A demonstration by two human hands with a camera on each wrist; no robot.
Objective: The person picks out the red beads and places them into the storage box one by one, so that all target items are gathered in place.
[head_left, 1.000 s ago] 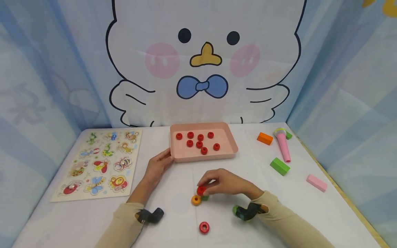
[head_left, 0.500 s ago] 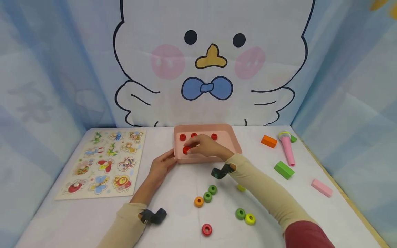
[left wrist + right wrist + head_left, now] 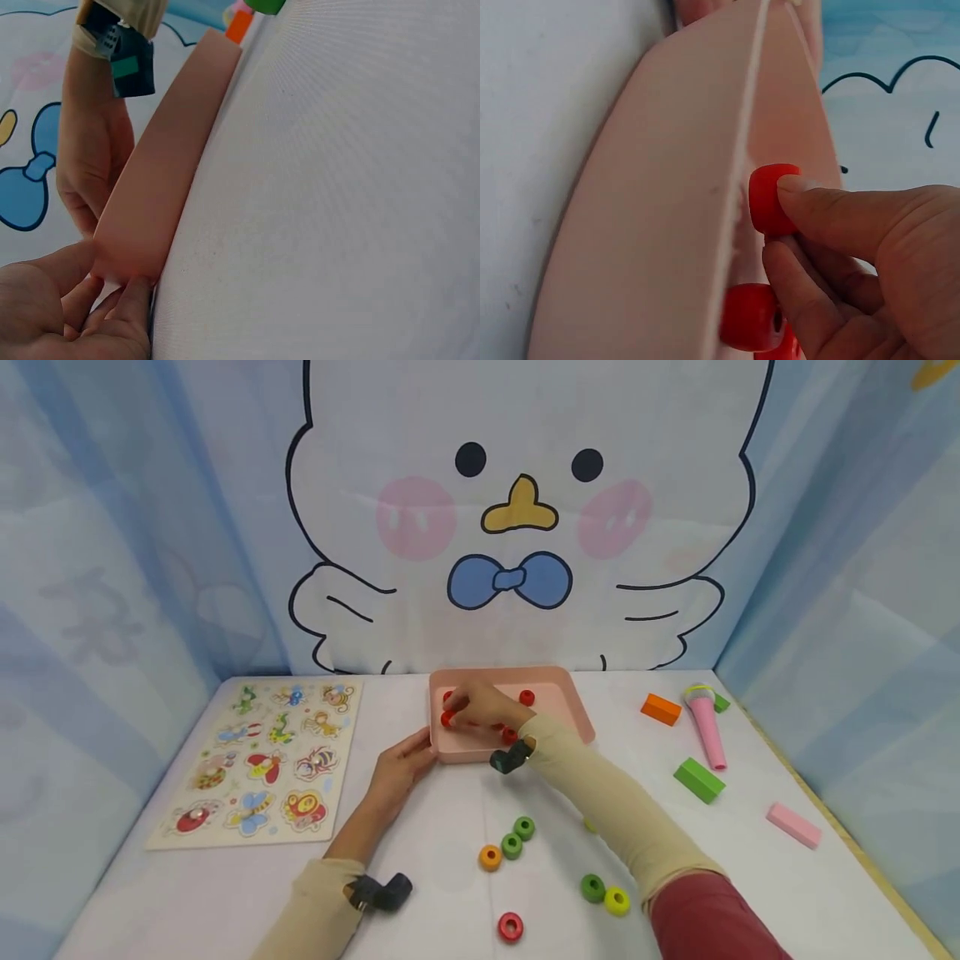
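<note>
A shallow pink tray (image 3: 561,710) stands at the back of the white table with several red beads (image 3: 527,697) in it. My right hand (image 3: 482,703) is over the left part of the tray and pinches a red bead (image 3: 769,199) between thumb and fingers, just inside the wall. Another red bead (image 3: 750,316) lies below those fingers in the right wrist view; some beads are hidden behind the hand. My left hand (image 3: 399,774) holds the tray's front left corner, its thumb near the rim and its bent fingers lower on the wall in the left wrist view.
Nearer the front lie an orange bead (image 3: 491,857), green beads (image 3: 512,846), a yellow bead (image 3: 617,902) and a red bead (image 3: 510,927). At left is an insect puzzle board (image 3: 262,760). A pink toy microphone (image 3: 707,727) and green (image 3: 699,780), orange (image 3: 661,709) and pink blocks (image 3: 793,825) are at right.
My right hand has carried the red bead from the middle of the table into the left part of the tray. The left hand has stayed at the tray's corner.
</note>
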